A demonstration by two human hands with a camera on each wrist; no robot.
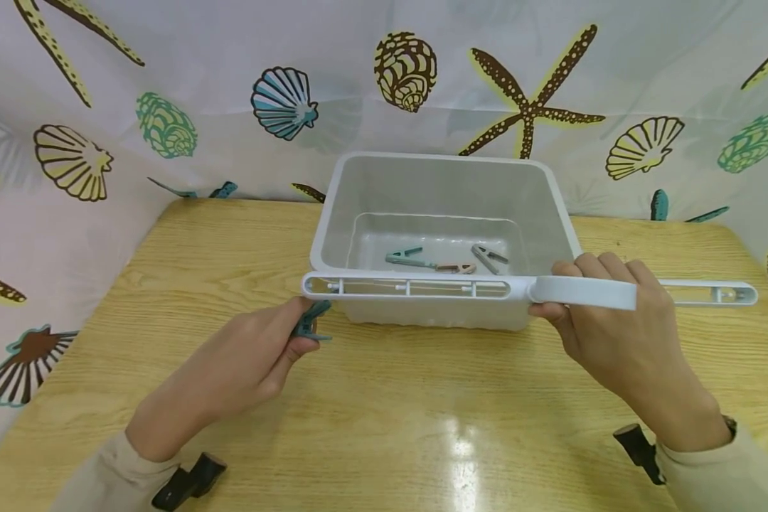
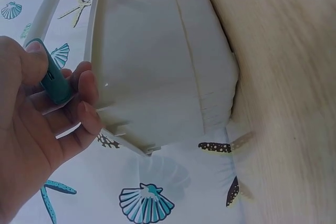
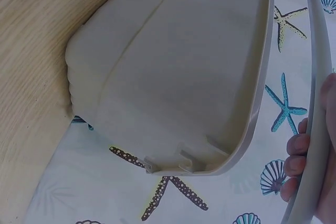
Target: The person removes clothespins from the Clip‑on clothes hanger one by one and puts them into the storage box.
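My right hand grips a white plastic clothes hanger near its middle, beside the broad curved hook. The hanger lies level above the near rim of a whitish plastic bin. At its left end, my left hand pinches a teal clothespin between thumb and fingers. In the left wrist view, the clothespin sits close to the hanger's end; whether it bites the hanger I cannot tell. Several clothespins, teal, grey and brownish, lie on the bin's floor. The right wrist view shows fingers wrapped round the hanger.
The bin stands on a wood-grain table, close to the back. Behind and along the sides hangs a white cloth printed with shells and starfish. A black wrist mount shows at each sleeve.
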